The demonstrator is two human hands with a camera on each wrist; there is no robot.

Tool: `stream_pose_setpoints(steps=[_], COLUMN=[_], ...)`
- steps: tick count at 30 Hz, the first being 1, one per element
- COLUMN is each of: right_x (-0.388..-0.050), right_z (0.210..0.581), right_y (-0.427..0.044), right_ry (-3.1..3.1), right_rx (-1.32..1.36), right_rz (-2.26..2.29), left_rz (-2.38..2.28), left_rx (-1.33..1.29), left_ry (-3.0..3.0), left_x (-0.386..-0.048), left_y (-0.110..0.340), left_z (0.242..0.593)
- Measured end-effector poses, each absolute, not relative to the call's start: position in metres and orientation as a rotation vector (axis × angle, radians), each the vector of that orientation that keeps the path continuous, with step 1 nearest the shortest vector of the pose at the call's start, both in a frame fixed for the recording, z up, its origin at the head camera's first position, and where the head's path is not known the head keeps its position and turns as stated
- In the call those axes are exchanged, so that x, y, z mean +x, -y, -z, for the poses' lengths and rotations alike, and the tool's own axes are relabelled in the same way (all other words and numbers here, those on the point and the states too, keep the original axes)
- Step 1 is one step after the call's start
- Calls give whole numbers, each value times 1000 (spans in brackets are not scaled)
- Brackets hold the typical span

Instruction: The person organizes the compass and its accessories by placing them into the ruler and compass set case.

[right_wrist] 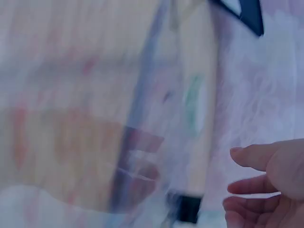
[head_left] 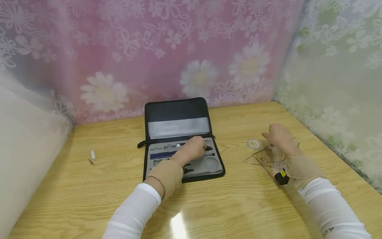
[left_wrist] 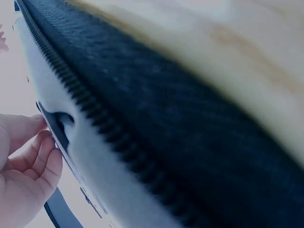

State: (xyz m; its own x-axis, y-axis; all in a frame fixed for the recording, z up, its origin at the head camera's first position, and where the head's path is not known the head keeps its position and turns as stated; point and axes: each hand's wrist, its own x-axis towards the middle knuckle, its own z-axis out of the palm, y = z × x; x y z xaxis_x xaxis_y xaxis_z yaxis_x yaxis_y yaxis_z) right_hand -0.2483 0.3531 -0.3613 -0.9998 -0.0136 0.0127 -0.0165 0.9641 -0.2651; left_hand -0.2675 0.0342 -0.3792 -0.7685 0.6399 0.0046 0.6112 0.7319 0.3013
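My left hand point(head_left: 193, 148) reaches into the open black zip case point(head_left: 221, 172), its fingers down at the grey insert point(head_left: 198, 169). Beside the fingertips is a black tool end point(head_left: 209, 148). In the left wrist view the thumb and curled fingers point(left_wrist: 47, 156) meet the insert's edge by a slot; whether they pinch anything is hidden. My right hand point(head_left: 278, 137) hovers over clear plastic drawing rulers point(head_left: 262, 157) on the right. In the right wrist view its thumb and fingers point(right_wrist: 254, 156) are apart, with nothing between them.
A white ring-shaped roll point(head_left: 253, 144) lies left of the right hand. A black block with a yellow label point(head_left: 282, 177) is by the right wrist. Far left lie a white eraser-like block point(head_left: 93, 154) and a tiny metal piece point(head_left: 91, 162). Floral curtains point(head_left: 167, 59) border the table.
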Motion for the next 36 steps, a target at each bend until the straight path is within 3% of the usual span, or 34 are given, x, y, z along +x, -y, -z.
stream_pose_setpoints(steps=[16,28,36], right_x=[-248,-254,-260], right_z=[375,376,355], right_y=[-379,-367,-319], right_ry=[3198,3205,3153], right_rx=[6,103,207], right_rz=[-365,-452,-526], left_rz=[-309,-527,-646], left_rx=[1008,678,545], left_ry=[-2857,-3022,-2964], left_x=[-266,-268,-263], left_y=[-20,84,133], left_z=[373,379,379])
